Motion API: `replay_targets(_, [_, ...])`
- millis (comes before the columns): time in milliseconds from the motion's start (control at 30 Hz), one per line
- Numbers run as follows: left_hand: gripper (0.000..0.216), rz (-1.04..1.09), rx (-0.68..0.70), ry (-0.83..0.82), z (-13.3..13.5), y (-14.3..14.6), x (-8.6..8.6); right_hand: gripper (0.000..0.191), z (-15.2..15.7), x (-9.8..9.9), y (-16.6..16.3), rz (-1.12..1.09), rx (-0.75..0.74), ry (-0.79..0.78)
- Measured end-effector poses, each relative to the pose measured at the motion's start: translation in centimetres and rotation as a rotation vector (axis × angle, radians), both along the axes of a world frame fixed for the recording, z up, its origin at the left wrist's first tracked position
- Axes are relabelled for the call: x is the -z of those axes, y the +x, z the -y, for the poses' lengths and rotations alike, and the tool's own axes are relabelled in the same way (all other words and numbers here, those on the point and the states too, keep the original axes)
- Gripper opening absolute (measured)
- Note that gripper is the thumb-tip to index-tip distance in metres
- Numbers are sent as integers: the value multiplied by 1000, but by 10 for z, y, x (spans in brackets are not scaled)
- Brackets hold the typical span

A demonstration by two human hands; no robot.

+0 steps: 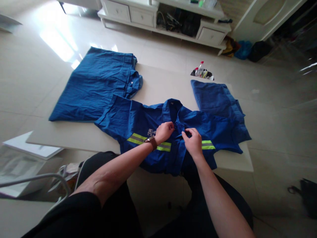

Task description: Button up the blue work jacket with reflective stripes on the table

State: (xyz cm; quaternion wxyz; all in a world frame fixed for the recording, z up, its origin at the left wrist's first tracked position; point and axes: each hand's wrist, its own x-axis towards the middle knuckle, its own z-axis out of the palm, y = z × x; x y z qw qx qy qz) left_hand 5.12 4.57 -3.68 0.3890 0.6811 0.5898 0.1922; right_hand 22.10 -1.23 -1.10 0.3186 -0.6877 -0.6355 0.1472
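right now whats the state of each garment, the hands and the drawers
blue work shirt with yellow-green reflective stripes: spread face up on the table, hem over the near edge
left hand: pinching the shirt's front placket
right hand: pinching the placket
blue garment at left: folded flat
blue garment at right: folded
white cabinet drawers: shut

You've got pale glossy floor tiles [29, 82] w/ bright glare upper left, a white low cabinet [163, 16] w/ drawers along the top, a white door [267, 16] upper right, dark bags [257, 50] below it.
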Motion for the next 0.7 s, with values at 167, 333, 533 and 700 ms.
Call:
replay_targets(167, [12,140,72,116,0,-4,-6,23,0,-3,-3,-56,23,28])
replay_targets(333, [11,225,213,181,2,-12,-15,24,-2,-5,-9,-138,61,45])
replay_targets(533, [12,214,264,244,8,-14,-23,27,-4,-6,-19,-258,46,37])
replay_targets(700, [11,264,252,258,7,-12,-25,27,-4,-4,-19,-260,-14,60])
